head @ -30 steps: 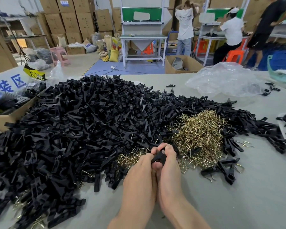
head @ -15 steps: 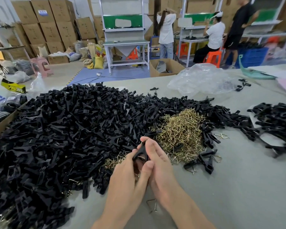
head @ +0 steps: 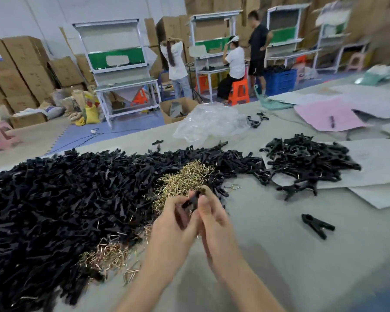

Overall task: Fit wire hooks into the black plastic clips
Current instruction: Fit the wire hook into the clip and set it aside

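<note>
A black clip (head: 193, 200) is held up between both hands above the desk (head: 268, 255), near the middle of the view. The left hand (head: 173, 224) is curled round its lower part, and the right hand (head: 214, 221) is closed on it from the other side, with thumb and fingers pinching. Whether a hook is already seated in it cannot be told.

A large heap of clips (head: 65, 199) is spread from nine to eleven o'clock of the hands. A pile of brass-coloured wire hooks (head: 185, 179) lies at twelve o'clock, just beyond the fingertips and touching the heap. A second patch of hooks (head: 106, 253) is seen at eight o'clock. A smaller heap (head: 306, 161) is set at two o'clock on grey sheets, and a single clip (head: 316, 225) lies alone at three o'clock. A crumpled clear plastic bag (head: 209, 124) is seen farther off at twelve o'clock.
</note>
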